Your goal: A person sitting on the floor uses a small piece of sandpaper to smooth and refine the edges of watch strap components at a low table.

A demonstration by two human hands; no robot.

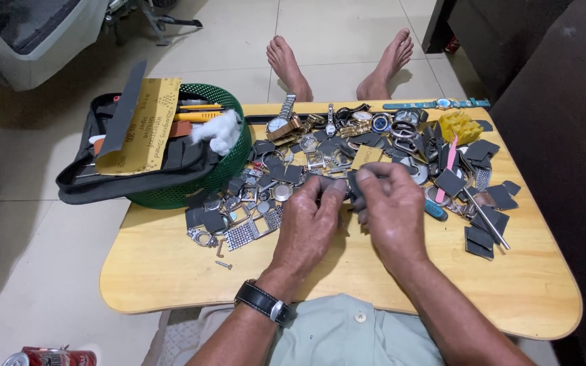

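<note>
Head view, small dark piece (351, 184) pinched between left hand (311, 220), right hand (393, 210)

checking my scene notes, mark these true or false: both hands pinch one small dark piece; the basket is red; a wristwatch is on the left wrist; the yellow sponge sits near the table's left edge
1. Left hand and right hand pinch one small dark piece: true.
2. The basket is red: false, it is green.
3. A wristwatch is on the left wrist: true.
4. The yellow sponge sits near the wooden table's left edge: false, it lies at the far right.
</note>
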